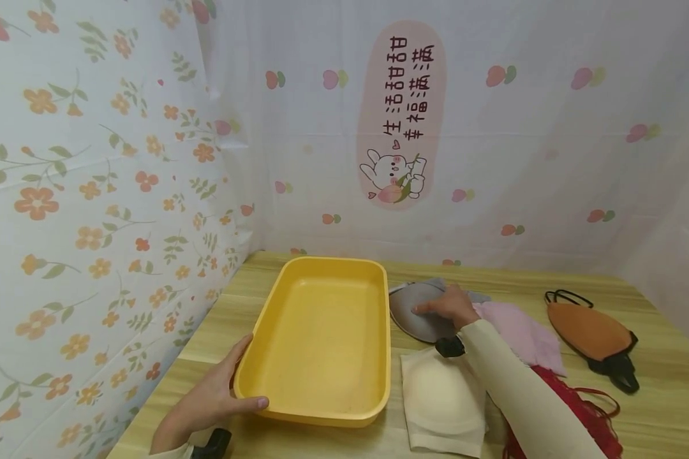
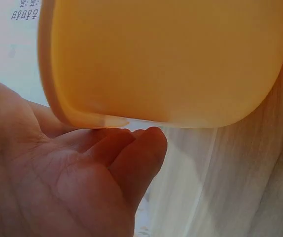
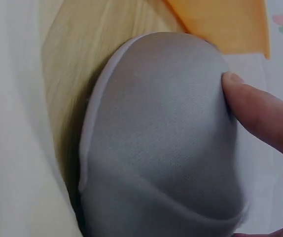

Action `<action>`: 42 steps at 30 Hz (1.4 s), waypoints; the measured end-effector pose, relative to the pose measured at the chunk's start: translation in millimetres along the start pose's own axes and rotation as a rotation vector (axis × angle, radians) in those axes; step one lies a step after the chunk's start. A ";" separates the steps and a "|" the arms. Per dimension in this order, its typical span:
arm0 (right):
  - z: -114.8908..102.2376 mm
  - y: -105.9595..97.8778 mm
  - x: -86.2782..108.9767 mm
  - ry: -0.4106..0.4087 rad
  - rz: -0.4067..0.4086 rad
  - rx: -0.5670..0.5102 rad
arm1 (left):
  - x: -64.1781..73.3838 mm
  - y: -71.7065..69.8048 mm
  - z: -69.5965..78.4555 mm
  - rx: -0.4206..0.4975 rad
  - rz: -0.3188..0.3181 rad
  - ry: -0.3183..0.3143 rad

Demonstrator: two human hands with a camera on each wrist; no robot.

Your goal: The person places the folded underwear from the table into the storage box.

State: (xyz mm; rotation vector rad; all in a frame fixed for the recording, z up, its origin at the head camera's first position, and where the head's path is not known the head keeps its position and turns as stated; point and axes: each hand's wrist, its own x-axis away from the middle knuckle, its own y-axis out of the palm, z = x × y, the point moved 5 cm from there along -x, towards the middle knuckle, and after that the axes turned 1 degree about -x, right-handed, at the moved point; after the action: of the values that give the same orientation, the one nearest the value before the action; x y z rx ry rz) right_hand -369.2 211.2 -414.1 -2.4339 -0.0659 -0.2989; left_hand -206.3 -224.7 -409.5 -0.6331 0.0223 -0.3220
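Observation:
In the head view my left hand (image 1: 215, 389) holds the near left corner of a yellow plastic tray (image 1: 386, 357), thumb at the near side and fingers along the left wall. The left wrist view shows the hand (image 2: 82, 168) against the tray's side (image 2: 171, 59). My right hand (image 1: 450, 306) is on a grey bra (image 1: 416, 312) just right of the tray. Up close, a fingertip of the right hand (image 3: 265, 113) pinches the edge of the moulded grey cup (image 3: 161, 108); its other fingers are mostly hidden.
A cream padded bra top (image 1: 443, 401) lies below the right forearm. Right of the arm are pink fabric (image 1: 519, 335), a red lace piece (image 1: 585, 414) and an orange bra (image 1: 588, 328) with black straps. Patterned curtains (image 1: 321, 159) rise behind and beside the wooden table (image 1: 666, 382).

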 end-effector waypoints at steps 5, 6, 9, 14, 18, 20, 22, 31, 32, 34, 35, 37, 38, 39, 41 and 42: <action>-3.3 4.0 1.4 0.032 -0.015 -0.100 | 3.4 0.6 -1.2 0.000 0.007 0.024; -4.4 4.3 1.2 0.023 -0.013 -0.129 | 4.2 0.7 -1.2 0.001 0.008 0.032; -5.8 4.5 -0.3 -0.013 -0.011 -0.202 | 4.4 1.5 -2.4 -0.001 0.012 0.058; 0.1 3.1 -3.4 -0.046 -0.043 -0.247 | 1.1 5.4 -5.3 0.042 0.000 0.113; 4.4 -1.4 -1.8 -0.051 -0.069 -0.242 | 0.2 7.9 -7.0 0.104 -0.023 0.122; 3.9 -6.0 1.3 -0.065 -0.074 -0.237 | 0.5 8.4 -7.4 0.125 -0.032 0.123; 0.8 -12.7 5.0 -0.087 -0.075 -0.239 | 1.1 8.1 -7.5 0.129 -0.033 0.126; -28.3 -45.2 18.7 -0.210 -0.021 -0.261 | 3.7 4.7 -6.2 0.117 -0.029 0.130; -32.2 -48.3 21.0 -0.223 -0.015 -0.256 | 3.8 5.1 -5.6 0.136 -0.039 0.120; -40.7 -53.4 26.3 -0.249 -0.010 -0.245 | 3.9 5.6 -4.7 0.166 -0.050 0.098; -45.3 -55.0 29.0 -0.259 -0.011 -0.238 | 4.0 5.9 -4.2 0.179 -0.056 0.090; -54.7 -57.5 34.5 -0.272 -0.012 -0.227 | 4.1 6.3 -4.0 0.203 -0.060 0.074; -59.6 -58.5 37.2 -0.281 -0.011 -0.217 | 3.9 6.6 -4.2 0.214 -0.063 0.071; -64.2 -59.5 39.9 -0.288 -0.010 -0.210 | 3.9 6.9 -4.1 0.215 -0.068 0.076; -73.0 -61.5 44.5 -0.306 -0.004 -0.199 | 3.2 7.8 -4.0 0.222 -0.079 0.090; -76.7 -62.8 46.3 -0.314 -0.003 -0.194 | 2.7 8.4 -4.4 0.227 -0.084 0.091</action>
State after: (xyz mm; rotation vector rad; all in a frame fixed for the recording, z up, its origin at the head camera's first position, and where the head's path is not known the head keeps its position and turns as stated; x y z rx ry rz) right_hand -347.2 209.4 -307.0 -2.6539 -0.1853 0.0823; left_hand -201.8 -221.7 -417.7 -0.3945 0.0457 -0.4275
